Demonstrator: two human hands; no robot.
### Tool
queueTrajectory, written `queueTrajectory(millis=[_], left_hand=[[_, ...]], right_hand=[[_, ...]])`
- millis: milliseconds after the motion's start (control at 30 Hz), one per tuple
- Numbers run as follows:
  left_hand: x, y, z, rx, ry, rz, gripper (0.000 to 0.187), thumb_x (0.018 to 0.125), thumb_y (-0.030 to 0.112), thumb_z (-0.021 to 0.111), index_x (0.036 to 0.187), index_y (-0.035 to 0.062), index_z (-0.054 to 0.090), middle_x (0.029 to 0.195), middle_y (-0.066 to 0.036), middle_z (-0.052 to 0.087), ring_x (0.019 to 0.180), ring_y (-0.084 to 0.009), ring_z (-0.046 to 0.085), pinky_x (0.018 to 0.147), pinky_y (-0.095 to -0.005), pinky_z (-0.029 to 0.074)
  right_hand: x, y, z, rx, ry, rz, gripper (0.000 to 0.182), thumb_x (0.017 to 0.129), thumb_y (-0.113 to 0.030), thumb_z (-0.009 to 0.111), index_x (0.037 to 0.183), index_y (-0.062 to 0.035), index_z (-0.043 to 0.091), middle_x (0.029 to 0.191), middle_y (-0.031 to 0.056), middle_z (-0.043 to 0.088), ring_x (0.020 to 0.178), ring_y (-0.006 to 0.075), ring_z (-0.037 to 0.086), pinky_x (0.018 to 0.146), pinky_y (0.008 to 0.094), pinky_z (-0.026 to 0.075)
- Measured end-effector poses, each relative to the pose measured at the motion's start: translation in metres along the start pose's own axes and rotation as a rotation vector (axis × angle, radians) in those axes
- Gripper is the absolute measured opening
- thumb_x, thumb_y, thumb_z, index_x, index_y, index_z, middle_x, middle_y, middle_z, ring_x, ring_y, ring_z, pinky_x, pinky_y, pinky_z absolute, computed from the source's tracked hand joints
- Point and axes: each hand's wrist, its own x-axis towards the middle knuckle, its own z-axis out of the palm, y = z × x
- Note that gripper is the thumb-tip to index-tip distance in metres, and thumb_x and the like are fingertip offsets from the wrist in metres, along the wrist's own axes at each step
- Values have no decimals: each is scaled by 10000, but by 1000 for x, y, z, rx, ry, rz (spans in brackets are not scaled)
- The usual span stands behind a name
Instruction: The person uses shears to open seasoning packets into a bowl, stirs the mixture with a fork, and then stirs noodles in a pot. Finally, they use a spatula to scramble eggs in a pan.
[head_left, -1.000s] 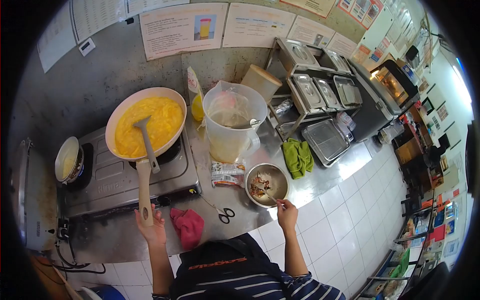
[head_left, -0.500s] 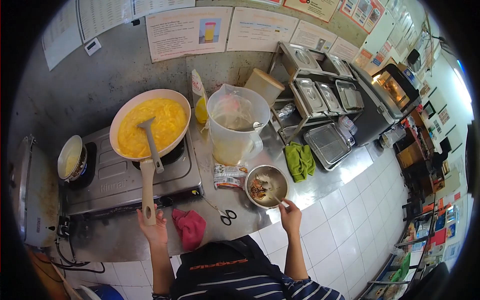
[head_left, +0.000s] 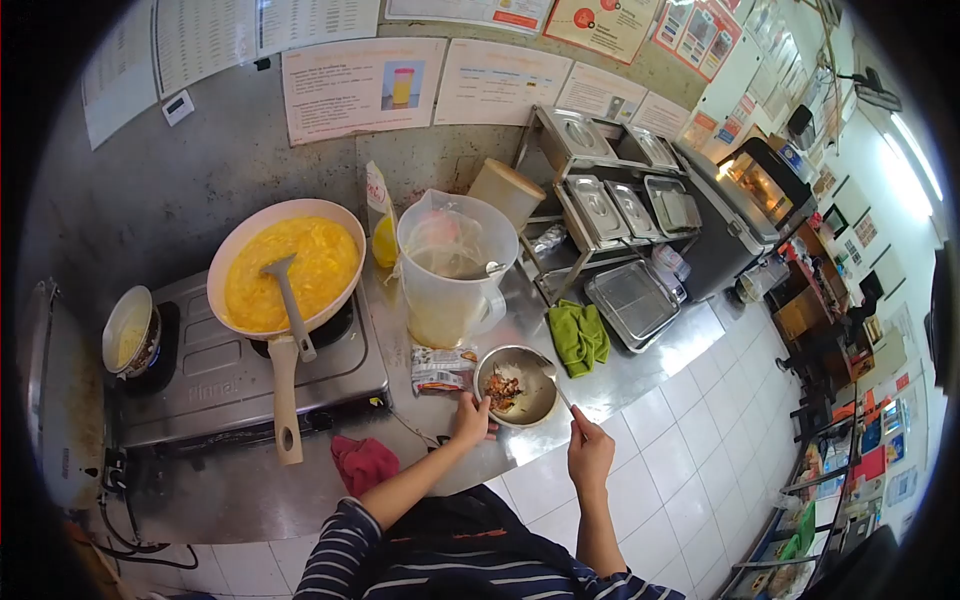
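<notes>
Your left hand [head_left: 468,421] grips the near-left rim of the metal bowl [head_left: 541,403], located beside the packet [head_left: 441,369] on the counter [head_left: 230,500]. Your right hand [head_left: 591,450] is closed around the spoon [head_left: 548,369], its head at the bowl's right rim.

Brand mark "Rinnai" [head_left: 212,390] on near part of stove [head_left: 300,399] at left, print on far wall sheets [head_left: 340,95] too small to read, packet [head_left: 440,372] lettering unreadable
</notes>
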Motion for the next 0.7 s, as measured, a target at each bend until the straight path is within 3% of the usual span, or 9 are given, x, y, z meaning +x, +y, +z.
queueTrajectory(millis=[100, 167, 233, 300, 333, 433, 467, 500, 700], left_hand=[[9, -8, 6, 116, 91, 150, 154, 837, 165, 424, 902, 51, 342, 799, -100, 482, 471, -198, 554, 374, -327, 500], [6, 0, 7, 142, 91, 230, 163, 802, 123, 459, 912, 27, 387, 957, -132, 400, 657, -264, 565, 329, -338, 492], [1, 3, 15, 172, 124, 334, 115, 778, 89, 476, 842, 12, 419, 915, -139, 428, 698, -264, 548, 363, -326, 496], [6, -5, 17, 487, 148, 683, 104, 759, 67, 486, 809, 5, 420, 859, -142, 460, 680, -278, 535, 442, -339, 493], [-5, 6, 22, 423, 141, 608, 110, 739, 51, 495, 792, 7, 410, 801, -150, 476, 675, -312, 514, 551, -376, 457], [-13, 22, 28, 317, 90, 492, 110, 737, 52, 497, 788, 6, 411, 804, -155, 478, 692, -334, 506, 605, -399, 423], [0, 10, 26, 444, 131, 657, 112, 731, 46, 496, 785, 1, 408, 788, -157, 481, 691, -342, 501, 618, -404, 405], [-1, 10, 25, 440, 131, 655, 112, 731, 46, 496, 785, 1, 408, 788, -157, 481, 691, -342, 501, 618, -404, 405], [-3, 17, 25, 412, 121, 567, 118, 723, 52, 504, 776, 2, 412, 778, -163, 484, 695, -335, 491, 616, -402, 389]], right_hand=[[-6, 19, 19, -92, 19, -59, 237, 745, -71, 514, 965, -110, 593, 624, 161, 549, 544, 278, 534, 533, 340, 415], [-15, 50, 45, -303, -127, -95, 232, 750, -73, 501, 960, -107, 595, 598, 154, 535, 525, 289, 520, 513, 359, 404], [-17, 58, 48, -289, -119, -69, 233, 750, -79, 496, 957, -117, 597, 600, 155, 536, 534, 296, 523, 518, 371, 406], [-17, 54, 45, -268, -124, -50, 234, 751, -85, 491, 954, -127, 599, 602, 157, 536, 544, 302, 527, 522, 384, 408], [-17, 46, 38, -205, -65, -16, 231, 750, -94, 488, 948, -133, 602, 622, 164, 544, 565, 307, 535, 539, 386, 417], [-20, 49, 40, -117, 12, -22, 224, 750, -112, 486, 939, -131, 604, 632, 154, 540, 603, 302, 538, 555, 399, 426], [-21, 61, 46, -182, -60, -52, 225, 751, -93, 487, 945, -107, 600, 614, 158, 534, 569, 299, 530, 535, 384, 415], [-22, 68, 48, -248, -133, -83, 225, 753, -73, 488, 951, -84, 595, 597, 163, 529, 536, 297, 522, 515, 370, 404], [-29, 66, 47, -74, 13, -20, 223, 747, -66, 496, 945, -83, 597, 639, 176, 543, 562, 304, 530, 541, 364, 418]])
